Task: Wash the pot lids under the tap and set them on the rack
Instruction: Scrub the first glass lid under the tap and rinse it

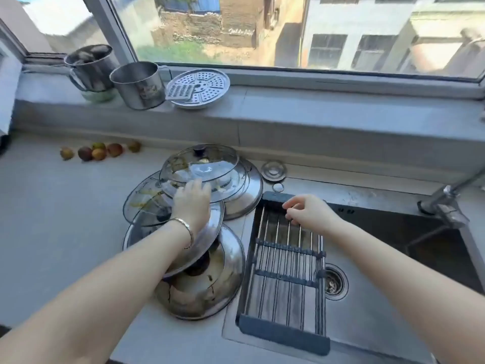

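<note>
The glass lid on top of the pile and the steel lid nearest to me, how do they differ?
The glass lid is see-through; the steel lid is opaque and shiny. The glass lid lies on top at the far end, its black knob free; the steel lid sits at the near end, its knob partly under another lid. Both are round, domed and soiled.
</note>
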Demonstrator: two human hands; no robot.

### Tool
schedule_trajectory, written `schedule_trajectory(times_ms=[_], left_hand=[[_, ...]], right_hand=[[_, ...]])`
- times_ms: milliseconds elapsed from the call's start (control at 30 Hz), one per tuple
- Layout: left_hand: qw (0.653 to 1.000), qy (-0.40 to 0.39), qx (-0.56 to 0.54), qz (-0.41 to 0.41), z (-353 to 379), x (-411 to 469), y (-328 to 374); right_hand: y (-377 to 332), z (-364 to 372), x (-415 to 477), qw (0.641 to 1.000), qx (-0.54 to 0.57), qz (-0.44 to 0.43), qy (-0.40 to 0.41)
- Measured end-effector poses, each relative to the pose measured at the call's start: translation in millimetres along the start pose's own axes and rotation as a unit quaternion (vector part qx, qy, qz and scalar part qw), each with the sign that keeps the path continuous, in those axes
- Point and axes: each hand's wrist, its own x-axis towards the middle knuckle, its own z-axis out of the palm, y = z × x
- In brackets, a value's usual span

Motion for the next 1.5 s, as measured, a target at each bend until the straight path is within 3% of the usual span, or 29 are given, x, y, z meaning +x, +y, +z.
schedule_trajectory(times_ms=[67, 167, 300, 500, 800, 933, 1033, 1133, 1200, 1233, 1300, 1400, 1500], left_hand=[[0.996, 0.057, 0.051, 0.045, 8.3, 27.0, -16.0], [0.986, 0.04, 0.129, 0.101, 20.6, 61.3, -25.8], [0.97, 0.022, 0.215, 0.114, 26.2, 90.5, -33.4], [0.964, 0.034, 0.207, 0.162, 43.8, 103.8, -47.6], [0.927, 0.207, 0.159, 0.27, -19.4, 121.0, -77.3], [0.903, 0.322, 0.106, 0.263, -59.9, 92.8, -67.1], [0.909, 0.347, 0.001, 0.23, -96.2, 61.5, -37.7], [0.928, 0.294, -0.133, 0.187, -117.9, 30.5, 6.0], [0.94, 0.159, -0.269, 0.136, -120.3, 14.4, 36.6], [0.925, 0.079, -0.355, 0.107, -118.8, 6.3, 53.6], [0.854, -0.012, -0.517, 0.055, -114.6, -10.2, 85.3], [0.779, -0.069, -0.624, -0.01, -107.0, -31.3, 135.6], [0.674, -0.139, -0.717, -0.109, -95.2, -48.2, 178.9]], right_hand=[[-4.2, 8.2, 12.6, 1.0, 0.01, 0.015, 0.023], [-7.2, 21.8, 22.5, 0.998, 0.02, 0.041, 0.037], [-9.9, 32.5, 33.0, 0.996, 0.034, 0.066, 0.057], [-19.7, 36.5, 46.4, 0.993, 0.035, 0.097, 0.059], [-34.9, 32.3, 44.4, 0.993, 0.049, 0.082, 0.069], [-38.6, 23.5, 35.6, 0.992, 0.06, 0.046, 0.103], [-36.6, 11.2, 24.4, 0.981, 0.122, 0.03, 0.15], [-17.7, -3.6, 12.2, 0.963, 0.194, 0.078, 0.173], [2.9, -10.6, 4.1, 0.949, 0.244, 0.126, 0.156], [15.9, -14.3, -2.4, 0.942, 0.269, 0.144, 0.142], [44.3, -21.4, -17.6, 0.933, 0.29, 0.163, 0.139], [103.6, -40.6, -45.2, 0.935, 0.255, 0.168, 0.179], [160.7, -66.2, -68.7, 0.949, 0.21, 0.156, 0.175]])
